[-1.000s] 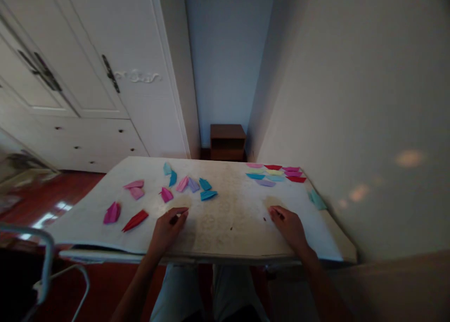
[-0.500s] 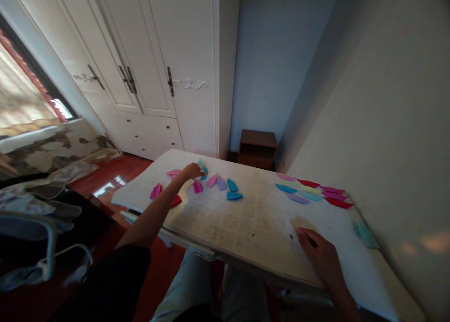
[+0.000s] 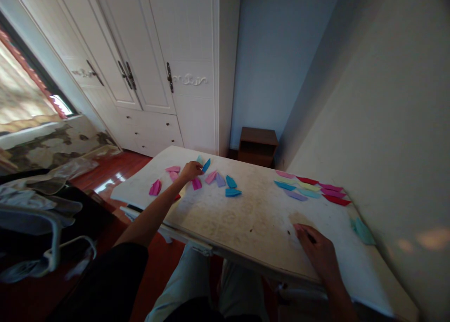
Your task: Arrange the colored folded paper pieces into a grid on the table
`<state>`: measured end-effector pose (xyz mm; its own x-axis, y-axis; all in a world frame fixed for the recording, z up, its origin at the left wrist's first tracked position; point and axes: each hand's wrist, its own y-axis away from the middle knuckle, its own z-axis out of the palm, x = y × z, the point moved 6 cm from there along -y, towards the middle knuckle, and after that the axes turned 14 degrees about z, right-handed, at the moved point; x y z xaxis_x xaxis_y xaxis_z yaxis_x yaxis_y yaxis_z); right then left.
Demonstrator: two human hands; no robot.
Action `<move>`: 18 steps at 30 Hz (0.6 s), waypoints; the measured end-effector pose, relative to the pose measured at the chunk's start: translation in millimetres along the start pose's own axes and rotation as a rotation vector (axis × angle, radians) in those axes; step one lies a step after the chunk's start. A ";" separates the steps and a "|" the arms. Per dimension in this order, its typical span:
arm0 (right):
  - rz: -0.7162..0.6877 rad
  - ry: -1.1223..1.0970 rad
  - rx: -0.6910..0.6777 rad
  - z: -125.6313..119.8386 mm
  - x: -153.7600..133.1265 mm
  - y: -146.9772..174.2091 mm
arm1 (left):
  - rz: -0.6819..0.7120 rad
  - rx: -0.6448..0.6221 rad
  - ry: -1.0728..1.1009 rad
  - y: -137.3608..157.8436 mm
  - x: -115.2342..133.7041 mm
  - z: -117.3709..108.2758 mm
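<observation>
While pinching the blue paper piece (image 3: 206,165) in the left hand (image 3: 191,170) near the table's (image 3: 265,207) far edge, slants its long axis rightward, beyond the fingertips; holds the right hand (image 3: 319,247) well apart, cannot tell whether gripping.

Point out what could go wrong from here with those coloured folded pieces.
The left hand seems to pinch the blue piece near one end, so it could slip or crease.

The left forearm crosses over the red piece, hiding most of it; a low movement might drag it.

The magenta piece lies right beside the hand and could get knocked aside.
</observation>
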<state>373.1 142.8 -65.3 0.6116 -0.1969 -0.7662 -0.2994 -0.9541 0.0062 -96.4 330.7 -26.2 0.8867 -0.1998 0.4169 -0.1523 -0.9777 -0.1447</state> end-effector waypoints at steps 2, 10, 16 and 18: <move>0.012 -0.005 -0.001 -0.1 0.6 -0.2 | 0.032 0.033 0.043 2.2 5.9 -7.1; -0.026 0.023 -0.010 4.8 -0.1 0.1 | 0.213 0.076 0.256 -3.6 68.1 -31.5; -0.061 0.038 0.005 7.3 -6.9 2.4 | 0.448 0.135 0.556 -15.1 182.5 -36.3; -0.074 0.045 0.006 7.8 -9.5 2.9 | 0.496 0.109 0.626 -20.7 223.2 -26.3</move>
<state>360.7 143.6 -63.0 0.6643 -0.1357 -0.7351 -0.2566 -0.9650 -0.0537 93.2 304.6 93.5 0.3130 -0.6395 0.7022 -0.3916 -0.7604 -0.5180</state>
